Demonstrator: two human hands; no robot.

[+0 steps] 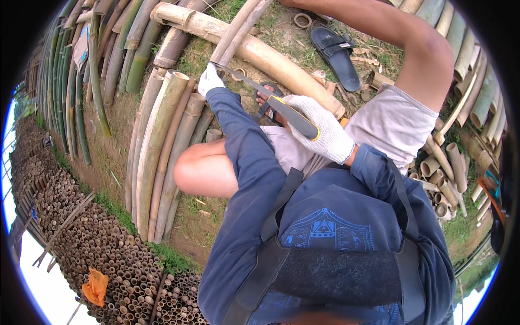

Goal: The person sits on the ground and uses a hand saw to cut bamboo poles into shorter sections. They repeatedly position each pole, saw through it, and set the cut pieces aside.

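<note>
My right hand (pixel 320 125), in a white knit glove, is closed around the grey and yellow handle of a hand saw (pixel 295 117). The saw's thin blade slants up and left, its tip beside my left hand (pixel 210 80). That hand is gloved too and closed at the near end of a slender bamboo pole (pixel 234 33); its fingers are partly hidden. Near the blade, the pole lies across a thick pale bamboo log (pixel 271 58). I cannot tell whether the blade's teeth touch the bamboo. My bent knees flank the work, and a sandalled foot shows below the blade.
Cut bamboo lengths (pixel 157 154) lie to the left, with long green poles (pixel 59 92) beyond. A large stack of short tubes (pixel 114 244) fills the lower left, an orange cloth (pixel 96 287) on it. A black sandal (pixel 337 58) and bamboo offcuts (pixel 447 176) lie to the right.
</note>
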